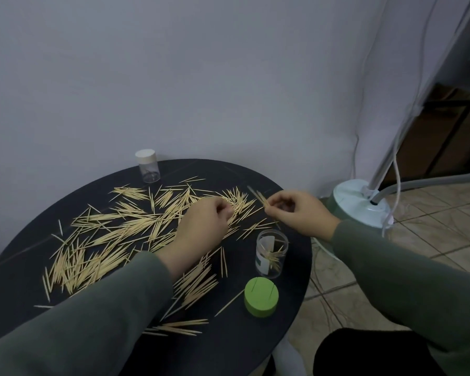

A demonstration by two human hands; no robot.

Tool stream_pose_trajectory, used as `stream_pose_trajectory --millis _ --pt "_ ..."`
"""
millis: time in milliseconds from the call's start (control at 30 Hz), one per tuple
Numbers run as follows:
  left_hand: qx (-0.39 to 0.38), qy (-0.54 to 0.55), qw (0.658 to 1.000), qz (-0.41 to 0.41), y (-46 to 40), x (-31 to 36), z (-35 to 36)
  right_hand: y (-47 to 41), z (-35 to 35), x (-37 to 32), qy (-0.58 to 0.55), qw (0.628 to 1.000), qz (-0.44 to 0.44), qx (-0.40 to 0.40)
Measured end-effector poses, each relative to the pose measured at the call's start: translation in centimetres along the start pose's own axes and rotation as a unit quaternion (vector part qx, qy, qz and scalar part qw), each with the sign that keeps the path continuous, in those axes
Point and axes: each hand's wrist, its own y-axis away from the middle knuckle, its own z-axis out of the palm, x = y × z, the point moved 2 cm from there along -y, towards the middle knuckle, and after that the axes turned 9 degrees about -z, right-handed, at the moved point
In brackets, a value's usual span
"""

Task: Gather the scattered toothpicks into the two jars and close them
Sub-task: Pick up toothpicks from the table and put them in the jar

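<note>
Several pale wooden toothpicks [114, 234] lie scattered over the round black table [255, 346]. My right hand [299, 213] pinches a small bunch of toothpicks [259, 198] above the table's far right. My left hand [204, 226] rests with curled fingers on the pile, fingertips pinching toothpicks there. An open clear jar [271, 253] with a few toothpicks inside stands near the right edge. Its green lid [261, 297] lies in front of it. A second clear jar [148, 166] with a white lid on stands at the back.
A grey wall rises right behind the table. To the right, on the tiled floor, stands a white appliance base [361, 202] with a hose and cables. The table's right edge is close to the open jar.
</note>
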Motion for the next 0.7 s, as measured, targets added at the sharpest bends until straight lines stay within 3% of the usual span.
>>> stream_pose_trajectory --millis 100,267,433,700 --pt "-0.019 0.192 0.981 -0.006 0.8 1.4 -0.6 0.6 -0.9 -1.0 -0.107 0.994 -0.019 0.022" --pt "-0.077 0.410 0.908 -0.030 2.8 3.3 -0.7 1.6 -1.7 -2.3 -0.242 0.968 -0.058 0.005" --pt "-0.132 0.473 0.869 -0.057 4.0 3.6 0.6 2.9 -1.6 -2.2 -0.219 0.972 -0.055 -0.065" --pt "-0.174 0.460 0.869 -0.057 5.0 2.5 2.8 3.1 -1.3 -0.8 -0.203 0.972 -0.038 -0.110"
